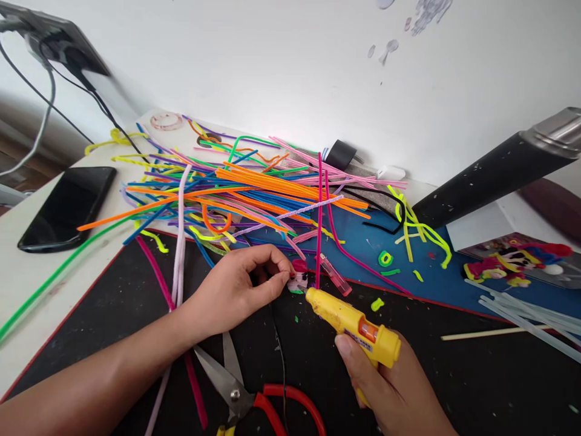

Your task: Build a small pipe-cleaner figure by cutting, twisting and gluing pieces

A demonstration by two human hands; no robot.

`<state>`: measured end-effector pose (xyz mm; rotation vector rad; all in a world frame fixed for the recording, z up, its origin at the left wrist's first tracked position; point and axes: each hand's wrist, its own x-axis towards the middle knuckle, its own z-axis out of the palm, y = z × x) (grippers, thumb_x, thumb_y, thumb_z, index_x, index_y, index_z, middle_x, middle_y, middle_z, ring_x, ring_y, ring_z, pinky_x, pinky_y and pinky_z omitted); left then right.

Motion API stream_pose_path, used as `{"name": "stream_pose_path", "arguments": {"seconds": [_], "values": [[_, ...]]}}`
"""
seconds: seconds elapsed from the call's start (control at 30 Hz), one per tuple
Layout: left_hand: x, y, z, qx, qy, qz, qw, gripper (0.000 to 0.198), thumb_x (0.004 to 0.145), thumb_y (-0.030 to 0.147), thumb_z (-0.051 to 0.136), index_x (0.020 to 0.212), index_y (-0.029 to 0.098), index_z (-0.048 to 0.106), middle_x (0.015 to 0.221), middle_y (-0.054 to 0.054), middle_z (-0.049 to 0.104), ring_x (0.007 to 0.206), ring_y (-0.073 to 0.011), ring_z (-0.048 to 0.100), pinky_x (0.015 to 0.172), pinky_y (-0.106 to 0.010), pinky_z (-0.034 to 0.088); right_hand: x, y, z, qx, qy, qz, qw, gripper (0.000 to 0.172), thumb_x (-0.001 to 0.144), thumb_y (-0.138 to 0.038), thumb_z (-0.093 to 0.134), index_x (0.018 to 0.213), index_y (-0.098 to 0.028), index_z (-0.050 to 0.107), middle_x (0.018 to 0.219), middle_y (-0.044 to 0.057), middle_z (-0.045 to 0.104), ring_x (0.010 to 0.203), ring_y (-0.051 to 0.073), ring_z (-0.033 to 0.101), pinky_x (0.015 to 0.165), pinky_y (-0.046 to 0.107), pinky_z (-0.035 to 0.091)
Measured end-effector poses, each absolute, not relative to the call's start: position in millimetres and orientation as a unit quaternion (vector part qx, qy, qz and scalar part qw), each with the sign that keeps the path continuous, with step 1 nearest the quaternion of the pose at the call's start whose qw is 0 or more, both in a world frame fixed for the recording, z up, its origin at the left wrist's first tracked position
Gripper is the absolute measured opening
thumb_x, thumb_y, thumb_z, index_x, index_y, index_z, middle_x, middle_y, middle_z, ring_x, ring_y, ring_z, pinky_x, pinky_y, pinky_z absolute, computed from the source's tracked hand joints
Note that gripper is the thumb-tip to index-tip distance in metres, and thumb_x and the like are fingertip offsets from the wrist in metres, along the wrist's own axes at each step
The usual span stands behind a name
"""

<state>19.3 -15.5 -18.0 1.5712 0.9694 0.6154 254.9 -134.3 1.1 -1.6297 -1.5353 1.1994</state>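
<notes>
My right hand (385, 381) is wrapped round the handle of a yellow glue gun (354, 324), whose nozzle points up and left. Just beyond the nozzle lies a small pink and green piece (298, 283) on the black mat. My left hand (247, 281) has its thumb and index finger pinched together at the left edge of that piece; what they hold is too small to make out. A pink transparent lighter (334, 275) rests right of the piece, beside an upright magenta pipe cleaner (319, 224).
Scissors with red handles (290, 399) lie open at the front. Many coloured pipe cleaners (254, 188) are heaped at the back. A phone (68, 209) is at left. At right are a black cylinder (490, 175), a small colourful figure (512, 263) and glue sticks (535, 315).
</notes>
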Motion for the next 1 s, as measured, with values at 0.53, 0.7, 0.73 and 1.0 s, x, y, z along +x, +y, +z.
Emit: {"name": "stream_pose_path", "arguments": {"seconds": [0.53, 0.7, 0.73, 1.0], "values": [[20, -13, -17, 0.678, 0.406, 0.261, 0.555, 0.019, 0.099, 0.036, 0.064, 0.089, 0.020, 0.068, 0.088, -0.003, 0.071, 0.080, -0.0179, 0.064, 0.073, -0.027, 0.050, 270, -141, -7, -0.516, -0.360, 0.686, 0.366, 0.067, 0.099, -0.080, 0.051, 0.080, -0.017, 0.064, 0.052, -0.005, 0.048, 0.038, 0.009, 0.044, 0.042, 0.020, 0.032], [18, -12, -21, 0.686, 0.412, 0.251, 0.545, 0.020, 0.099, 0.039, 0.064, 0.091, 0.021, 0.068, 0.090, -0.003, 0.072, 0.082, -0.0186, 0.064, 0.073, -0.027, 0.050, 275, -135, -9, -0.428, -0.316, 0.732, 0.426, 0.066, 0.101, -0.078, 0.051, 0.089, -0.016, 0.069, 0.054, -0.006, 0.048, 0.036, 0.007, 0.041, 0.037, 0.017, 0.030], [18, -11, -22, 0.686, 0.411, 0.251, 0.546, 0.020, 0.099, 0.039, 0.064, 0.091, 0.022, 0.068, 0.090, -0.003, 0.072, 0.082, -0.0185, 0.064, 0.074, -0.027, 0.050, 275, -134, -9, -0.424, -0.311, 0.734, 0.430, 0.066, 0.101, -0.077, 0.051, 0.089, -0.016, 0.069, 0.054, -0.006, 0.048, 0.035, 0.007, 0.040, 0.036, 0.017, 0.030], [19, -12, -20, 0.685, 0.416, 0.249, 0.544, 0.024, 0.100, 0.044, 0.064, 0.091, 0.021, 0.067, 0.089, -0.003, 0.071, 0.082, -0.0195, 0.065, 0.071, -0.028, 0.049, 273, -131, -11, -0.402, -0.297, 0.734, 0.460, 0.071, 0.100, -0.080, 0.049, 0.093, -0.014, 0.073, 0.054, -0.006, 0.049, 0.032, 0.006, 0.038, 0.033, 0.017, 0.032]]}}
